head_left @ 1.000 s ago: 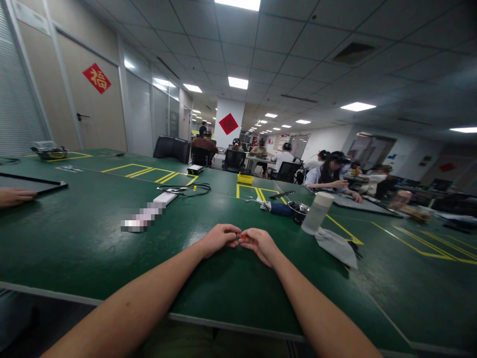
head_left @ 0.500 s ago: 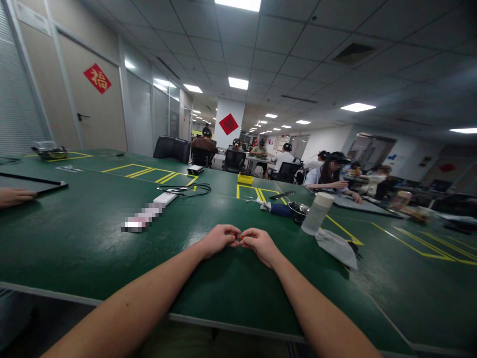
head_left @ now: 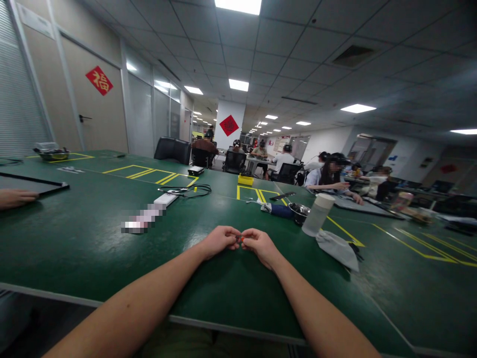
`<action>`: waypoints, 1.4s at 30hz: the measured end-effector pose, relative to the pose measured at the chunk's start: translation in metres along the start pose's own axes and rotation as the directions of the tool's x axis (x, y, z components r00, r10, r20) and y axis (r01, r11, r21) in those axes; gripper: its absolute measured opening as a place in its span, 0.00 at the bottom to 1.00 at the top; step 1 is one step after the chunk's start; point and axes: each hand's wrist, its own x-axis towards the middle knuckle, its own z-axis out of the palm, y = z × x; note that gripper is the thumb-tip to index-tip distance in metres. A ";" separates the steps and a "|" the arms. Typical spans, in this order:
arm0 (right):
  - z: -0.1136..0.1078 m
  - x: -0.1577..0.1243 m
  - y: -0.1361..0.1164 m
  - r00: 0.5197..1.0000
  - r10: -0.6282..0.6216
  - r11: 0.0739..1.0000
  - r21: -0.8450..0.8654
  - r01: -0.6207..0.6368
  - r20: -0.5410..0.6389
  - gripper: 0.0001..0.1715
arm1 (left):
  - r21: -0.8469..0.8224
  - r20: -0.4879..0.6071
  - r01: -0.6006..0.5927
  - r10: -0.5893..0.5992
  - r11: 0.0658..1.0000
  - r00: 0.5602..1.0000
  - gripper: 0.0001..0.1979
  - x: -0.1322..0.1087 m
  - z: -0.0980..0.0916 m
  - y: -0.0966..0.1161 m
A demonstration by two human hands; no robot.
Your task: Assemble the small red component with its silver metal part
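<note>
My left hand [head_left: 222, 240] and my right hand [head_left: 258, 244] meet fingertip to fingertip just above the green table [head_left: 238, 293]. A tiny orange-red piece [head_left: 243, 239] shows at the right fingertips; its kind is too small to tell. The fingers of my right hand are pinched on it. My left thumb and fingers are also pinched together, close against the right fingertips. Whatever sits between the left fingers is mostly hidden, with only a dark speck showing.
To the right stand a frosted bottle [head_left: 318, 215], a grey cloth pouch [head_left: 338, 250] and a metal bowl [head_left: 298, 213]. A white power strip [head_left: 167, 198] with black cable lies ahead left. Farther off is a yellow box [head_left: 245, 180]. Another person's hand [head_left: 17, 197] rests at far left.
Both hands hold almost the same place and pinch. The orange-red piece shows slightly more at the right fingertips. The whole view has shifted very slightly.
</note>
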 end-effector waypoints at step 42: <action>0.002 0.002 -0.002 0.989 -0.146 0.988 -0.058 0.144 -0.028 0.18 | 0.221 -0.135 -0.083 0.115 0.972 0.984 0.13 0.000 -0.001 0.003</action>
